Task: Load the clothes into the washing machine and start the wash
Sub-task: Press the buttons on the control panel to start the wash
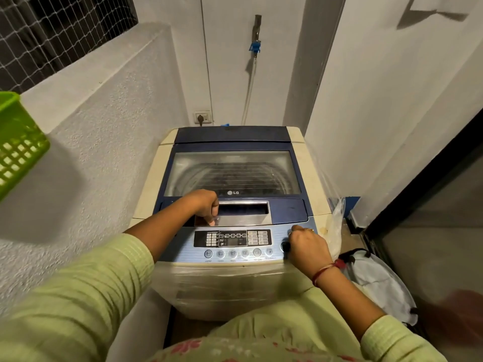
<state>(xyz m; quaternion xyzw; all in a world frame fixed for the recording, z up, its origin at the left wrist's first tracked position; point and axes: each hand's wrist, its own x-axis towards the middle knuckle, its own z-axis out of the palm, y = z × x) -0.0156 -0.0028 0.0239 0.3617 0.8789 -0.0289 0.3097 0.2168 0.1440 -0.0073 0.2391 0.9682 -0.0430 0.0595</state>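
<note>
Blue plastic frames the control panel (232, 239) at the front edge of the washing machine (230, 280), and everything here is best placed against that panel. Far to its left, up on the rough wall ledge, sits a green basket (19, 145). Just behind the panel's left end, the left hand (206, 205) rests curled on the silver lid handle (243, 212), fingertips pressing down on the recess; it holds nothing, only bears on the closed lid (232, 173). Dark clothes (230, 181) show dimly through the lid's window, behind the panel and inside the drum, so loading looks done (though how full the drum is cannot be told).

Along the panel's lower row run the round buttons (239, 253), their line stretching left to right. At the panel's right end the right hand (308, 246) is loosely fisted, nothing in it, with its thumb on a dark round button (285, 246). That button lies directly under the thumb, at the nearer, right-hand end of the row, so the right hand is plainly the one placed for the press; whether it is power or start cannot be read. Right of the machine, on the floor, slumps a pale bag (379, 280).
</note>
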